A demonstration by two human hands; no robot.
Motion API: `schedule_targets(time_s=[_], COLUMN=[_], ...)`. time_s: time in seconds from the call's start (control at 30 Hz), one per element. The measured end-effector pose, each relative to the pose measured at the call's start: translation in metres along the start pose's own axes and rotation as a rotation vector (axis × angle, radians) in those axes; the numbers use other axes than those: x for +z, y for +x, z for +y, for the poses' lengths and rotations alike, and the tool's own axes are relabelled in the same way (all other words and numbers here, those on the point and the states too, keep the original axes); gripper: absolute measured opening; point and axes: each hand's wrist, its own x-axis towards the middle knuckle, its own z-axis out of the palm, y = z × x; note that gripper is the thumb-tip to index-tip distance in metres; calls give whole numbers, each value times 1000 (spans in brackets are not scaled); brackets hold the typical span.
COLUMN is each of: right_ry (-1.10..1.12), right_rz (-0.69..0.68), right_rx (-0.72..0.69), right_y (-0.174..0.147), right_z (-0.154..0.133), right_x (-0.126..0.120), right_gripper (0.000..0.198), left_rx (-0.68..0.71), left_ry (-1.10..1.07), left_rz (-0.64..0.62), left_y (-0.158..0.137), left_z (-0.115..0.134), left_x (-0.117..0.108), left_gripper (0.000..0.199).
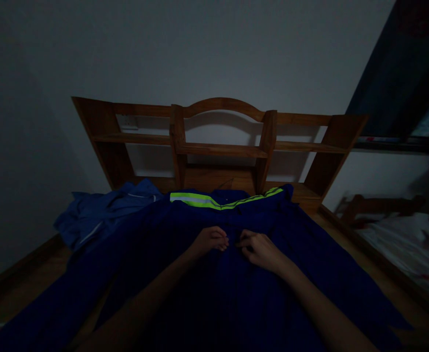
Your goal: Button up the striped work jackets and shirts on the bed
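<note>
A dark blue jacket (232, 288) lies spread out front side up, with its sleeves stretched to both sides. Yellow-green and silver reflective strips (195, 199) run across its upper part. My left hand (213, 239) is at the middle of the chest, fingers curled in and closed at the jacket's front edge. Just to its right, my right hand (259, 250) pinches the cloth along the same front line. A small gap separates the two hands. Dim light hides the fine detail between the fingertips.
Behind the jacket stands a wooden shelf headboard (221, 150) against a pale wall. A lighter blue garment (107, 212) with white piping lies crumpled at the left. To the right are a whitish sheet (412, 239) and a dark window or curtain (401, 83).
</note>
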Motion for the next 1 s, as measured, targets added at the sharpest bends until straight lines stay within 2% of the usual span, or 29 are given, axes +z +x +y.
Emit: schedule_targets(time_s=[0.4,0.5,0.7,0.83,1.0], right_ry=[5,121,518,599,575], right_rz=[-7,39,188,191,209], right_rx=[28,13,-8,-18,-20], right_y=[-1,1,7,10,12], right_z=[3,10,20,16,13], right_x=[6,6,-10,-8,5], right_gripper=[29,31,26,25,22], left_rx=[-1,-1,-9,78,240], left_ry=[-6,-13,-44,29,185], left_rz=[-9,-3,1,46,110], left_y=[1,0,-4,-5,-10], left_z=[0,2,2,0,6], left_x=[1,2,4,9,17], left_gripper=[38,39,40,32,16])
